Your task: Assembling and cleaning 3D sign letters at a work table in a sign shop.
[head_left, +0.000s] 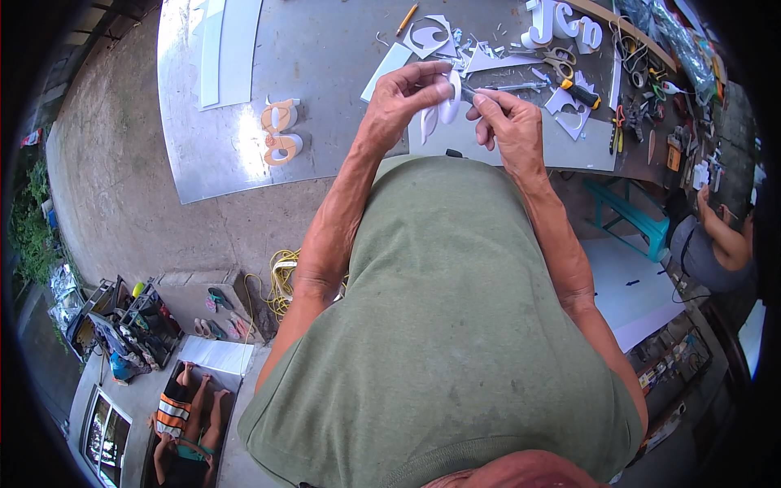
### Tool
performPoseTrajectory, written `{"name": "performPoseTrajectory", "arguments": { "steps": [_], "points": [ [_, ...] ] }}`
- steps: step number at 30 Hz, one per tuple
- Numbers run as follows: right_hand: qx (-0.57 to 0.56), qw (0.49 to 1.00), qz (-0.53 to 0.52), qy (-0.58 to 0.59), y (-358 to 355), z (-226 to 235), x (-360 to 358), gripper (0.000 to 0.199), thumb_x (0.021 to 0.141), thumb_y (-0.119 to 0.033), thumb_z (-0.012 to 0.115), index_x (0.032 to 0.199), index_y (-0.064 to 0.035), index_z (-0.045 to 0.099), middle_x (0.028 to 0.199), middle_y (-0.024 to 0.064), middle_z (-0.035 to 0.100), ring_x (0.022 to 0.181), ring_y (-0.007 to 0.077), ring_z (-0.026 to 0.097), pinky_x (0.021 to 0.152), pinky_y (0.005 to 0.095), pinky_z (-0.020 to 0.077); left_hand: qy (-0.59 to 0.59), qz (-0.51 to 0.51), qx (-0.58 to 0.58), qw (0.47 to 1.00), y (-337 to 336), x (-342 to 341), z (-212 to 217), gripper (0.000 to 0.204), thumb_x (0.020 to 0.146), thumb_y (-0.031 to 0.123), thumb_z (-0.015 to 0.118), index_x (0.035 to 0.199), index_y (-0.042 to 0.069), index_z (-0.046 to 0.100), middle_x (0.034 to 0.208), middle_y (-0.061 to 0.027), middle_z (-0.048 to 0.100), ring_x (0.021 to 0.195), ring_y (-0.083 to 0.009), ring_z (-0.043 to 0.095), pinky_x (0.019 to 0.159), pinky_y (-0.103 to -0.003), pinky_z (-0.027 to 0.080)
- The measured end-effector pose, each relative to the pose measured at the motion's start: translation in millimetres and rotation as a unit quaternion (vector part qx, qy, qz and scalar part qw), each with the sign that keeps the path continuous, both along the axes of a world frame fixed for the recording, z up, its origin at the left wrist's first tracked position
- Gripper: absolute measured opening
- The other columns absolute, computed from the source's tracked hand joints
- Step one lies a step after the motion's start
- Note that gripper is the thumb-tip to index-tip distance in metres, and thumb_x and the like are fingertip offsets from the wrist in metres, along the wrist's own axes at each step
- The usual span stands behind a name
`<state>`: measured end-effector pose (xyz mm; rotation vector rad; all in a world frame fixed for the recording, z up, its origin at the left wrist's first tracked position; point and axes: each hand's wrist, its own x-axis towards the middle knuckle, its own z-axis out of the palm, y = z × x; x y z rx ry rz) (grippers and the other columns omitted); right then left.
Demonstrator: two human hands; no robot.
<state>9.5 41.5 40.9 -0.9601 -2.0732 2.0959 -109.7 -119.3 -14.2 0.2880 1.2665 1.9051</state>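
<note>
Over the near edge of the metal table, my left hand (400,102) pinches a white curved cutout letter (442,112), its loops hanging below the fingers. My right hand (514,128) is closed just right of the letter, thumb and fingers together on something thin that I cannot make out. A slim pointed tool (521,85) lies on the table beyond the right hand. Near it are scissors (560,61) and a yellow-and-black cutter knife (582,94). A letter g with tan faces and white sides (283,150) rests to the left of my hands.
White offcuts (429,37) and scraps surround a pencil (407,19). Finished white letters (561,26) stand at the far right, beside cables and tools. White sheets (224,57) lie far left. A teal stool (630,215) and another person (720,244) are at right; yellow cord (282,285) lies on the floor.
</note>
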Motion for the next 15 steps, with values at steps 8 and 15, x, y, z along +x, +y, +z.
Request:
{"name": "performPoseTrajectory", "arguments": {
  "steps": [8, 15],
  "points": [
    [-0.110, 0.993, -0.040, 0.020, 13.3, -12.0, -10.6, 0.021, 0.095, -0.015, 0.064, 0.095, 0.0055, 0.071, 0.078, 0.0121, 0.071, 0.050, 0.0095, 0.060, 0.039, 0.0232, 0.0423, 0.108, -0.040, -0.008, 0.993, 1.9, 4.1, -10.3, 0.058, 0.081, 0.017, 0.083, 0.133, 0.004, 0.061, 0.121, -0.0077, 0.061, 0.104, -0.0197, 0.062, 0.093, -0.036, 0.053],
    [-0.089, 0.995, -0.033, 0.041, 7.0, -3.0, -17.6, 0.022, 0.096, -0.015, 0.064, 0.095, 0.0058, 0.071, 0.077, 0.0117, 0.071, 0.050, 0.0096, 0.061, 0.039, 0.0229, 0.0429, 0.072, 0.013, -0.034, 0.997, 5.7, 7.3, -10.8, 0.039, 0.092, 0.012, 0.071, 0.128, -0.001, 0.062, 0.103, -0.0063, 0.072, 0.096, -0.0100, 0.063, 0.084, -0.027, 0.054]
  ]
}}
